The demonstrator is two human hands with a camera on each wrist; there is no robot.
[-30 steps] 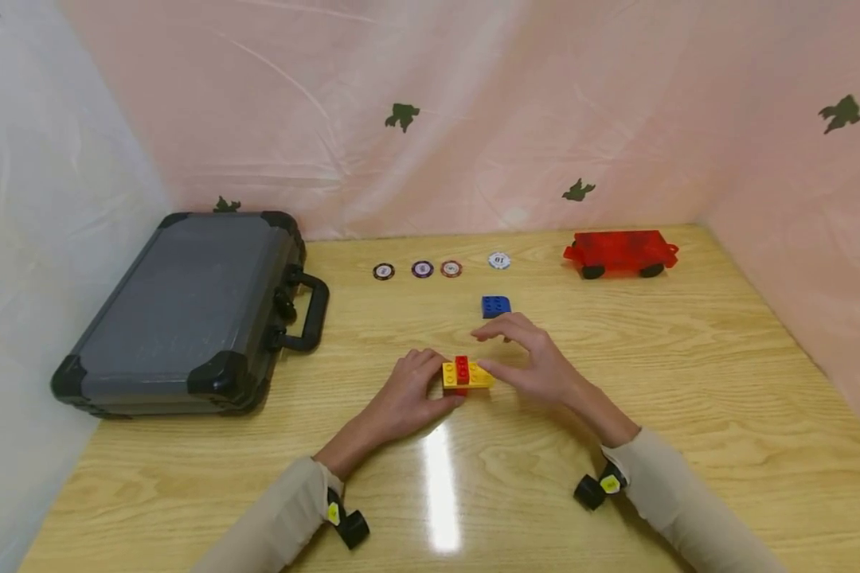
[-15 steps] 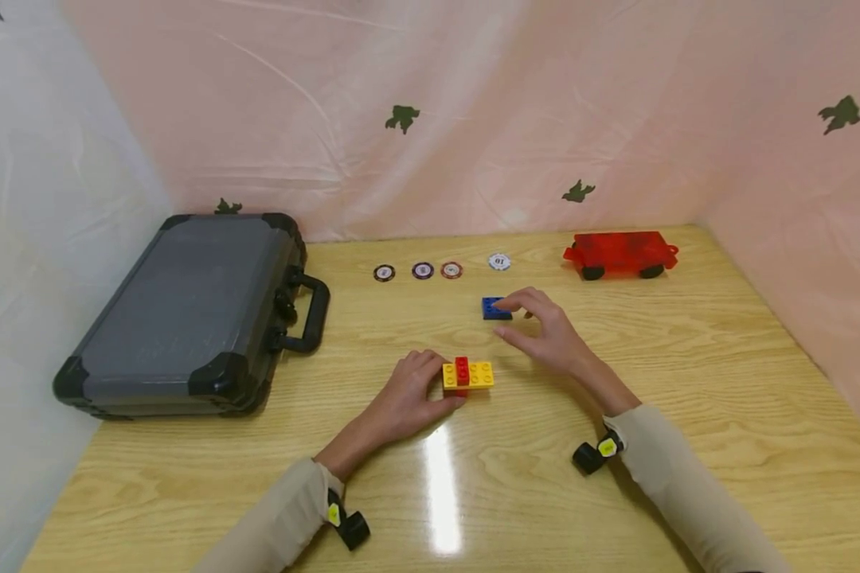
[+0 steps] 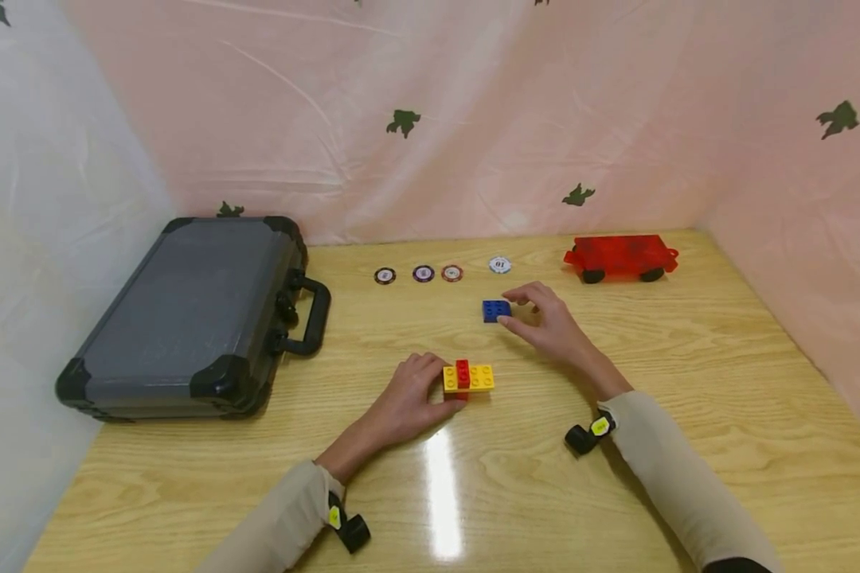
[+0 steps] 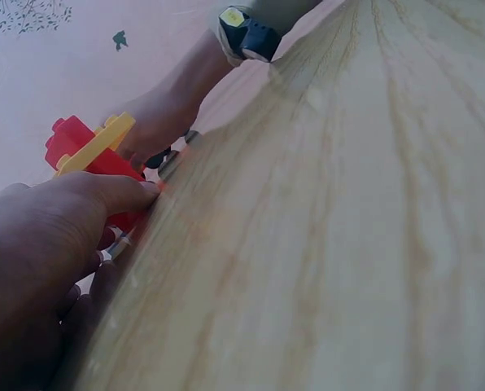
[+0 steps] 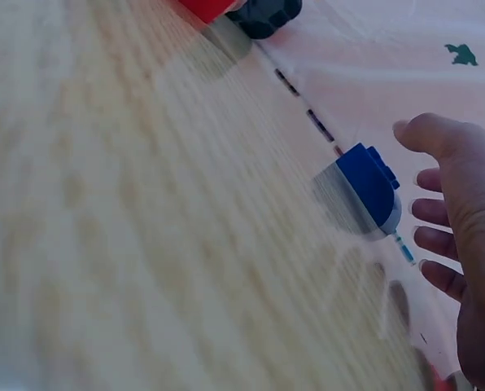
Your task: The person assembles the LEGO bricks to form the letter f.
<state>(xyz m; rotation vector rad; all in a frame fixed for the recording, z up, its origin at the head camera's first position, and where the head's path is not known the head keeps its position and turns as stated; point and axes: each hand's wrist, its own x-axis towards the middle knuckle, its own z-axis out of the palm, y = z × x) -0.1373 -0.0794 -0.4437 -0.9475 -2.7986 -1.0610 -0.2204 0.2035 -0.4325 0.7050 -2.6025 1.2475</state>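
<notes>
At the table's middle my left hand point(image 3: 404, 402) grips a small stack of toy building bricks between thumb and fingers. A long yellow brick point(image 3: 482, 377) lies across it, with a narrow red brick point(image 3: 462, 372) on top and more red beneath. Farther back sits a blue toy brick point(image 3: 496, 311) with studs up; its rounded side shows in the right wrist view point(image 5: 364, 187). Beside it, on the right, my right hand point(image 3: 555, 328) hovers with thumb and fingers spread apart. A gap separates the fingers from the blue brick in the right wrist view.
A grey hard case point(image 3: 179, 318) with black corners and a handle point(image 3: 315, 318) lies at the left. Several poker chips line the back, among them a white one point(image 3: 499, 264). A red toy wagon point(image 3: 619, 257) stands back right, near the cloth wall point(image 3: 473, 159).
My right hand has moved from beside the yellow brick, back and over to the blue brick's right side. The left hand stays on the stack.
</notes>
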